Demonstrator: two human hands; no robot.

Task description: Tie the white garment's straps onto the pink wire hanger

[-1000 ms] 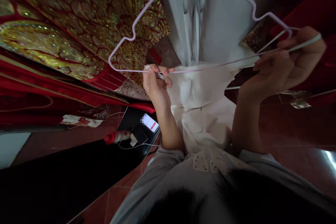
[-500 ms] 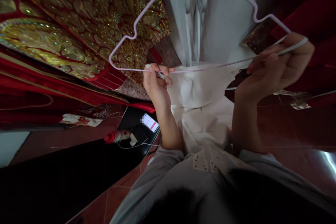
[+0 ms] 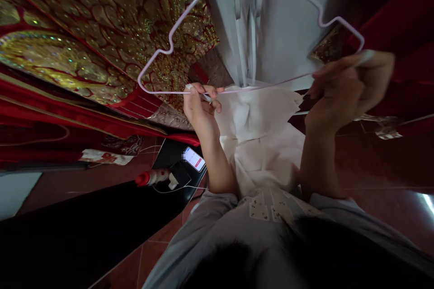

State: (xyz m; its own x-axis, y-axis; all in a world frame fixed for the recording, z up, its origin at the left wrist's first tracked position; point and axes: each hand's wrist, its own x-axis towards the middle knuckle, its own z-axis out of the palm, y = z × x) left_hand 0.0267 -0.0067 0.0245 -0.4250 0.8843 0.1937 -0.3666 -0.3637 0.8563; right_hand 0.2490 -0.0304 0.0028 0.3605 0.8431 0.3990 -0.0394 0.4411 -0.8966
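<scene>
A pale pink wire hanger [image 3: 190,11] is held up in front of me. My left hand [image 3: 200,106] is closed around the hanger's bottom bar near its left end, together with the top of a white garment [image 3: 261,135] that hangs down from the bar. At the right end of the hanger, my right hand [image 3: 349,88] is closed on a white strap or strip of that garment. The right hand is blurred by motion.
Red garments with gold embroidery and sequins [image 3: 84,40] hang at the left. A white pillar [image 3: 288,22] stands behind the hanger. On a black surface below lie a lit phone [image 3: 194,159], a charger with cable [image 3: 174,180] and a red-tipped object [image 3: 151,177]. The floor is red tile [image 3: 373,167].
My right hand has pulled the white strap leftward toward the hanger's right end, so less strap sticks out past the hand. The hanger has shifted slightly left. My left hand has stayed put.
</scene>
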